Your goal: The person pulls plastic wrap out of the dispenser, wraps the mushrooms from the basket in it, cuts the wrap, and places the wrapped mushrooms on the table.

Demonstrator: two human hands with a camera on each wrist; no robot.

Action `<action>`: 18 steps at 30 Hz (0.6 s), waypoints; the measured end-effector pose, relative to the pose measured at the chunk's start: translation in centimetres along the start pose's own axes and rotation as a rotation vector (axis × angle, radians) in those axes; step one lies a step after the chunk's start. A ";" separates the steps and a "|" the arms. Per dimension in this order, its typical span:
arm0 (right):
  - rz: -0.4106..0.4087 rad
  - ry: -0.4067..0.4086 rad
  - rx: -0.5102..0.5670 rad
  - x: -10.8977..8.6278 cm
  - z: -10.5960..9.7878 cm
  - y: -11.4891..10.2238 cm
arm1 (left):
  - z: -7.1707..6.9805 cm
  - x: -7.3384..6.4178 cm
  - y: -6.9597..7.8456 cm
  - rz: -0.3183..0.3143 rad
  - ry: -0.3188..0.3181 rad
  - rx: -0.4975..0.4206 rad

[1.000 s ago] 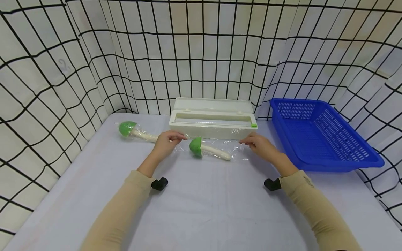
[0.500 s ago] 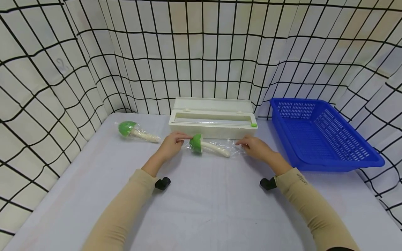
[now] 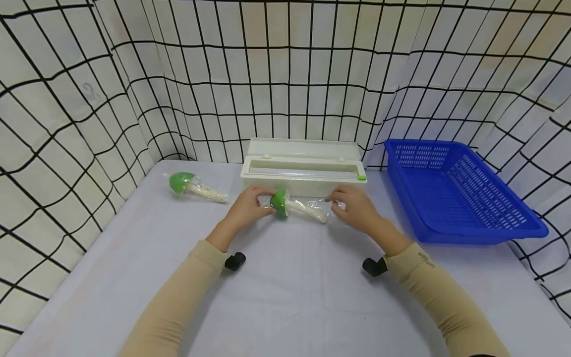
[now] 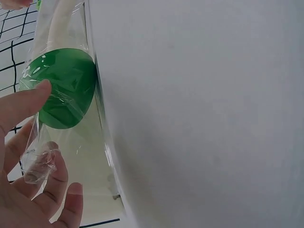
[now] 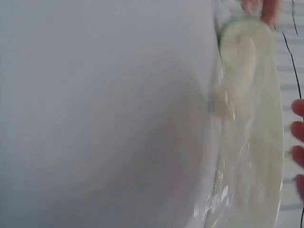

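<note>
A toy mushroom (image 3: 305, 210) with a green cap and pale stem lies in clear film before the white cling film dispenser (image 3: 303, 186). My left hand (image 3: 247, 206) holds its cap end, index finger on the far side and thumb on the near side. The left wrist view shows the thumb over the green cap (image 4: 66, 90) and the other fingers bent behind crumpled film (image 4: 38, 164). My right hand (image 3: 354, 208) is at the film beyond the stem, thumb and index finger apart. In the right wrist view its fingers (image 5: 298, 130) stand beside the film, thumb hidden.
Another film-wrapped mushroom (image 3: 196, 188) lies at the left. The dispenser's lid (image 3: 303, 147) is up, and a green slider (image 3: 362, 177) sits at its right end. A blue basket (image 3: 464, 235) stands at the right. Black mesh (image 3: 289, 84) surrounds the table on the visible sides.
Both hands have moved inward along the film toward the mushroom. The left thumb and index finger have come to the cap, and the right hand has closed in on the stem end.
</note>
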State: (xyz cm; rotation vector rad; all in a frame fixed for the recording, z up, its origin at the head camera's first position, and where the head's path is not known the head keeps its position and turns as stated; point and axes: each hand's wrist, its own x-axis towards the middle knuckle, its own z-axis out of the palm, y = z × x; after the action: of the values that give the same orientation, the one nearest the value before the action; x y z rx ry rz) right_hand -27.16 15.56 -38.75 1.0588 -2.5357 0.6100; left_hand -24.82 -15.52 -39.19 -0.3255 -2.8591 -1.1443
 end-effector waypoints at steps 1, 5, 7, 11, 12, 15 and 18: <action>0.000 -0.062 0.002 0.1 0.2 -0.5 | 0.1 0.1 0.1 0.001 -0.001 0.003; 0.070 -0.324 -0.018 0.9 1.5 -2.1 | 0.5 0.4 0.4 -0.017 -0.008 0.013; 0.132 -0.375 -0.023 1.3 2.1 -2.5 | 0.6 0.5 0.4 -0.023 -0.014 0.024; 0.178 -0.354 -0.026 1.9 2.7 -2.6 | 0.7 0.7 0.6 -0.027 -0.018 0.057; 0.176 -0.344 -0.020 2.0 2.7 -2.5 | 0.7 0.7 0.7 -0.025 -0.016 0.071; 0.162 -0.341 0.011 2.3 2.7 -2.4 | 0.7 0.8 0.8 -0.028 -0.006 0.099; 0.170 -0.361 0.072 2.5 2.4 -2.3 | 0.7 0.8 1.0 -0.036 -0.007 0.124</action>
State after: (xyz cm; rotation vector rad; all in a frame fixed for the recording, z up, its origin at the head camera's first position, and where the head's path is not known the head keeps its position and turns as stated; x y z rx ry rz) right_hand -27.50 11.42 -39.08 1.0671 -2.9606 0.6035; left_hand -25.38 -14.22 -38.94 -0.2745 -2.9366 -0.9664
